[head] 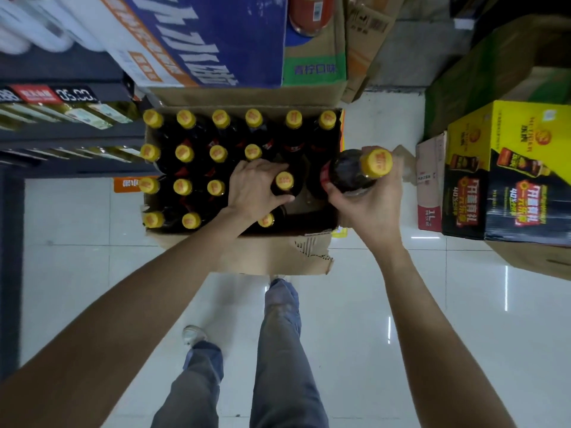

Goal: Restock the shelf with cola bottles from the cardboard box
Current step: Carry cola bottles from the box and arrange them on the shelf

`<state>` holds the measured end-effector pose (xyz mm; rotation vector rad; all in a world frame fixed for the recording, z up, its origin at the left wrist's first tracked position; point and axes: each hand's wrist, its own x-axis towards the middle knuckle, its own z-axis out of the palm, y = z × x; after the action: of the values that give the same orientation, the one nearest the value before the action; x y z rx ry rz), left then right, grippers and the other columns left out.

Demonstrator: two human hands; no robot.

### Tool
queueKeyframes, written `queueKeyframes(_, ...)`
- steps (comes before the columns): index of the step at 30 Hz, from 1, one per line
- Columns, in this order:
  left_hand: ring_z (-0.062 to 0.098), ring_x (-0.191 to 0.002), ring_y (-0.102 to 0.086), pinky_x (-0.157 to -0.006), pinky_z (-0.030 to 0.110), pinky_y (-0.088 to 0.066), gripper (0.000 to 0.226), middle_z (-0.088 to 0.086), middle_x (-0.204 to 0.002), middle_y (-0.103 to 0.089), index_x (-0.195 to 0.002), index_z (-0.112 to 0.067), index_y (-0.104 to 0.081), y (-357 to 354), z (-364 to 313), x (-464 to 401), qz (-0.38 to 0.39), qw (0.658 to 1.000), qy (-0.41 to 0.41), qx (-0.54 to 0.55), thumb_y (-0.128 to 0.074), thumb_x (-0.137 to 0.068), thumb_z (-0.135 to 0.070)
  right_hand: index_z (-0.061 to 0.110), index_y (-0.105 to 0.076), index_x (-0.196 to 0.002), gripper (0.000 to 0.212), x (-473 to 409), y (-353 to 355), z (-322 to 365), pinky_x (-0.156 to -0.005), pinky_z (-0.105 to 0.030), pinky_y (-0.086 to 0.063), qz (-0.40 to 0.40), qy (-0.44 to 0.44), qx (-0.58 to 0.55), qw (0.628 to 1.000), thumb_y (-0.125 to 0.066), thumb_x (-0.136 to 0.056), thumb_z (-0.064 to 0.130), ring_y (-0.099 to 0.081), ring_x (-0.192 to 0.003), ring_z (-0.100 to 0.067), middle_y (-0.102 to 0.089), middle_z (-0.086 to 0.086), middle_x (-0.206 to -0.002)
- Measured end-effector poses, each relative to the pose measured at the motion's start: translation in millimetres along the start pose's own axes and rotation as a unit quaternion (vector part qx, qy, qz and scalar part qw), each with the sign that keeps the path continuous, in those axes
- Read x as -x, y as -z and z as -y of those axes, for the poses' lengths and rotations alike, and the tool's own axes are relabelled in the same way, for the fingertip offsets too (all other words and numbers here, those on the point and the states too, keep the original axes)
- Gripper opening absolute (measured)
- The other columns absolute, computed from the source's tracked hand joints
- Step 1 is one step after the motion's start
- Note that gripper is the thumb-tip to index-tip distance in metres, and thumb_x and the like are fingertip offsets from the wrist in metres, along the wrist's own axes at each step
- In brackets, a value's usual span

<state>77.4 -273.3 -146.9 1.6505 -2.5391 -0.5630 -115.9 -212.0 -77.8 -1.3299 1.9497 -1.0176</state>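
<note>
White glossy floor tiles (355, 319) fill the lower frame beneath a person's two bare arms. At centre, the left hand (255, 188) curls its fingers round the neck of a yellow-capped cola bottle (284, 181) standing in the cardboard box (272, 257). Just right of it, the right hand (369, 200) grips a second bottle (358, 171), lifted above the box's right edge. More capped bottles (185, 152) stand in rows in the box. At the left edge, a dark shelf (68, 137) carries price tags; a yellow carton (506, 168) sits right.
</note>
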Motion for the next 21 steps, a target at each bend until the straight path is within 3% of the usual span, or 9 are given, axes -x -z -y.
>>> queueKeyframes(2,0.019,-0.116,-0.059,-0.091,0.035,-0.041,0.062,0.004,-0.117,-0.068,-0.12,-0.018,-0.065,27,2,16,-0.068,0.995,-0.023,0.062,-0.078,-0.068,-0.05,0.003,-0.048,-0.114,0.065,4,14,22,-0.087,-0.029,-0.05,-0.008,-0.011,-0.052,0.999,-0.084,-0.064,0.024,-0.055,-0.102,-0.024,-0.051,-0.015,-0.11)
queueKeyframes(5,0.009,-0.122,-0.052,-0.1,0.03,-0.041,0.063,-0.001,-0.124,-0.062,-0.123,-0.018,-0.063,78,6,49,-0.148,0.966,-0.052,0.206,-0.074,-0.072,-0.052,0.008,-0.045,-0.12,0.068,15,30,61,-0.085,-0.014,-0.046,0.018,-0.022,-0.105,0.994,-0.083,-0.064,0.019,-0.056,-0.108,-0.014,-0.056,-0.008,-0.114)
queueKeyframes(8,0.0,-0.124,-0.047,-0.103,0.018,-0.038,0.057,-0.005,-0.128,-0.054,-0.125,-0.026,-0.057,136,6,91,-0.171,0.925,-0.02,0.339,-0.07,-0.075,-0.051,0.015,-0.048,-0.121,0.067,32,30,102,-0.086,-0.015,-0.046,0.074,-0.034,-0.153,0.985,-0.081,-0.063,0.027,-0.059,-0.101,0.001,-0.061,0.008,-0.11)
queueKeyframes(10,0.0,-0.116,-0.053,-0.097,0.019,-0.042,0.05,-0.002,-0.121,-0.057,-0.119,-0.031,-0.055,170,7,119,-0.199,0.875,0.027,0.44,-0.07,-0.076,-0.053,0.021,-0.054,-0.118,0.062,41,19,127,-0.088,-0.023,-0.05,0.113,-0.041,-0.19,0.974,-0.077,-0.063,0.036,-0.063,-0.098,-0.006,-0.066,0.004,-0.106)
queueKeyframes(13,-0.002,-0.105,-0.058,-0.089,0.017,-0.044,0.052,-0.015,-0.109,-0.064,-0.116,-0.028,-0.05,205,16,160,-0.287,0.759,0.073,0.579,-0.068,-0.076,-0.055,0.018,-0.056,-0.122,0.061,60,-10,166,-0.093,-0.026,-0.048,0.182,-0.032,-0.203,0.962,-0.073,-0.068,0.041,-0.063,-0.105,-0.011,-0.068,0.0,-0.112)
queueKeyframes(15,0.001,-0.101,-0.057,-0.088,0.02,-0.043,0.05,-0.017,-0.106,-0.061,-0.114,-0.025,-0.047,220,32,193,-0.355,0.709,0.099,0.602,-0.071,-0.077,-0.049,0.016,-0.056,-0.124,0.064,78,-37,191,-0.094,-0.026,-0.047,0.232,-0.024,-0.208,0.95,-0.075,-0.069,0.041,-0.062,-0.107,-0.011,-0.067,0.001,-0.113)
queueKeyframes(18,0.01,-0.097,-0.056,-0.088,0.028,-0.045,0.04,-0.003,-0.104,-0.055,-0.11,-0.023,-0.047,238,67,260,-0.454,0.621,0.17,0.616,-0.062,-0.076,-0.038,0.016,-0.056,-0.122,0.064,111,-87,234,-0.09,-0.022,-0.047,0.312,0.016,-0.177,0.933,-0.083,-0.068,0.037,-0.062,-0.103,-0.004,-0.067,0.005,-0.11)
queueKeyframes(21,0.037,-0.102,-0.056,-0.097,0.055,-0.045,0.026,0.012,-0.105,-0.056,-0.103,-0.034,-0.058,246,106,347,-0.519,0.595,0.222,0.573,-0.055,-0.077,-0.034,0.018,-0.06,-0.11,0.056,161,-146,278,-0.086,-0.02,-0.05,0.392,0.079,-0.133,0.907,-0.082,-0.063,0.038,-0.063,-0.095,-0.002,-0.067,0.006,-0.104)
